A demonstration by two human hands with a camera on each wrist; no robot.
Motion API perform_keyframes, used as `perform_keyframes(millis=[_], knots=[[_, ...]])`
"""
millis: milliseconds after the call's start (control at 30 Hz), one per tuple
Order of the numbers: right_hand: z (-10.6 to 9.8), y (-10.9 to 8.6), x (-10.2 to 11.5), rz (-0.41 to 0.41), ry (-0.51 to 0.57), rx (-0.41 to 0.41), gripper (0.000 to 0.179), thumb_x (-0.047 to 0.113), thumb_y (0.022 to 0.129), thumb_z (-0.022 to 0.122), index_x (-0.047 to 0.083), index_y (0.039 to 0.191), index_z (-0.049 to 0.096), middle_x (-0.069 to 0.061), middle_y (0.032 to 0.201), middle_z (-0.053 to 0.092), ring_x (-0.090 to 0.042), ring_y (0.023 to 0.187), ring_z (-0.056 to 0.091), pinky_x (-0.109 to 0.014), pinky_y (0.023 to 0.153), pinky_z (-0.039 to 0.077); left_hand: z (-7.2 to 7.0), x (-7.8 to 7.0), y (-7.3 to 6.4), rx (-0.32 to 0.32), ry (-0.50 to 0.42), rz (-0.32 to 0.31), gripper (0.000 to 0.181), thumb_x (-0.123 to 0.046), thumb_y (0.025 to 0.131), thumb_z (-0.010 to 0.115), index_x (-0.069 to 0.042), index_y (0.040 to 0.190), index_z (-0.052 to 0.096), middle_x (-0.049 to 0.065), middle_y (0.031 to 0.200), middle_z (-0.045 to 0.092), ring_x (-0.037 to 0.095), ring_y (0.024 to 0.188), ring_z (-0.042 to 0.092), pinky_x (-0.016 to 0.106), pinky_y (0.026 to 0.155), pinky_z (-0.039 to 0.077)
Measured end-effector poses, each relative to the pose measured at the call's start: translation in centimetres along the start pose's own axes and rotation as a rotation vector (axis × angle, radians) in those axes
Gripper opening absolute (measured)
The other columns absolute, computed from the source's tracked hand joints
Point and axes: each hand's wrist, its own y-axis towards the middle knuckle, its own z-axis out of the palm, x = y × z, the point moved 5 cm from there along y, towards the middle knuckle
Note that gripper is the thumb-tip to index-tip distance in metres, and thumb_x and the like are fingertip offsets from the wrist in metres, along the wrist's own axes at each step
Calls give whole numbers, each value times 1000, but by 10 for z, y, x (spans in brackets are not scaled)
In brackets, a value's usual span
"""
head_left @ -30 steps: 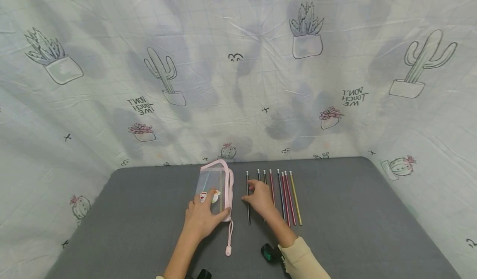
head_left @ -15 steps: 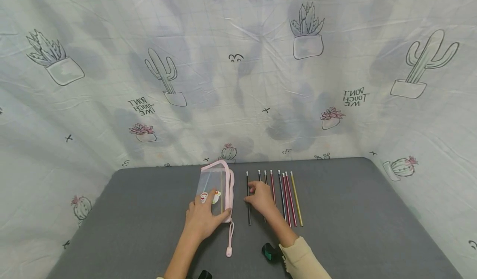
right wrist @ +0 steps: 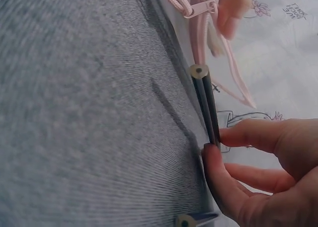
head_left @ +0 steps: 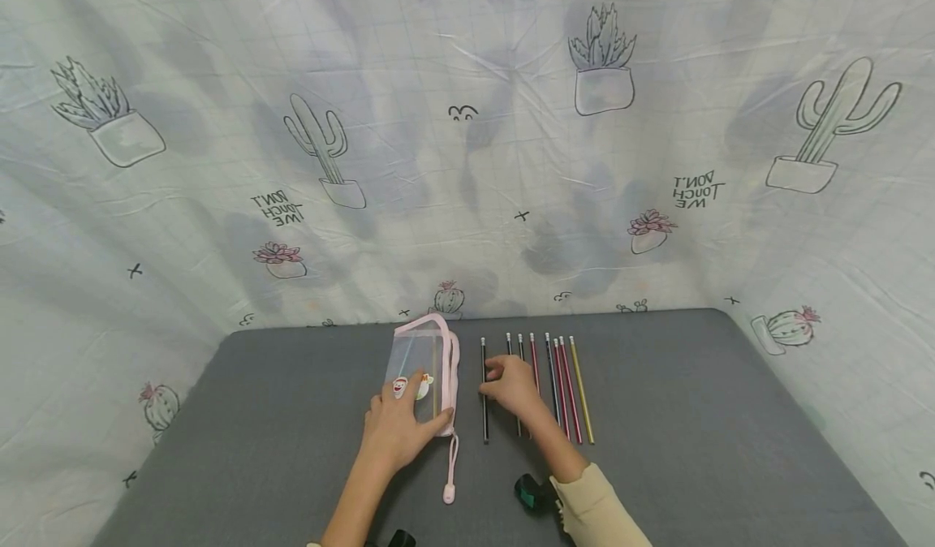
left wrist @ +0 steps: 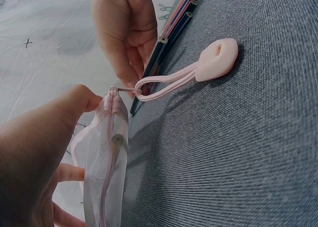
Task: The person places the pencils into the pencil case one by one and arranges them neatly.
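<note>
A clear mesh pencil case (head_left: 447, 368) with pink zip trim and small stickers lies left of centre, its long side facing right. My left hand (head_left: 394, 429) rests on it with spread fingers, the thumb at the zipped edge near the pull. Just right of the case, my right hand (head_left: 514, 385) pinches a black pencil (head_left: 484, 421) between thumb and fingers. The right wrist view shows this pencil (right wrist: 201, 90) end-on, slightly apart from its shadow. Faint coloured sticks show through the mesh; the left hand partly hides them.
Several pencils lie side by side to the right, among them a red pencil (head_left: 570, 401) and a yellow pencil (head_left: 582, 401). Some are partly under the right hand. A pink cord pull (head_left: 449, 490) trails from the case on the grey table (head_left: 694, 433). A printed curtain (head_left: 409, 165) stands behind.
The pinched black pencil and the right hand's fingertips have shifted slightly to the left. My left hand and the pencil case stay as they were.
</note>
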Motion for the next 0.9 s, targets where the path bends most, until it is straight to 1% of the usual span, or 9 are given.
perform_keyframes(millis=[133,267,433,667,700,900], knots=[[-1,-2,-2,36,82,17,44,-8,82,76,-17,124,67,-22,93,74,-31,72,77,-38,66,63,0,0,0,-9,1,4,86,-64,88,71,-15,156,51,36,135,53,58,118,56,71,94,46],[-1,-3,-4,69,124,26,43,-8,84,76,-16,125,67,-21,92,75,-31,73,77,-38,66,63,0,0,0,-13,5,9,86,-64,88,71,-15,156,51,36,135,53,58,117,56,71,93,46],[-2,-3,-4,79,130,30,41,-8,85,76,-15,124,68,-19,91,76,-29,73,77,-37,66,63,0,1,0,-11,4,10,86,-64,88,71,-15,156,50,37,136,52,58,117,56,71,93,46],[-5,-5,-1,59,141,38,41,-8,86,77,-14,126,67,-22,95,76,-31,76,77,-39,67,63,-2,-1,-1,-14,2,11,88,-64,88,71,-13,156,50,38,135,53,59,119,55,71,95,46],[-6,-5,-1,66,150,37,42,-8,86,77,-13,126,68,-22,96,76,-31,77,77,-39,67,63,-3,-1,-1,-14,3,12,89,-64,87,71,-13,157,50,38,135,53,59,119,55,71,95,46],[-7,-5,1,48,161,24,42,-9,86,77,-12,127,67,-22,95,77,-30,77,77,-39,68,63,-5,-2,-2,-16,-3,14,89,-64,87,72,-13,157,50,38,134,53,58,118,56,70,95,46]])
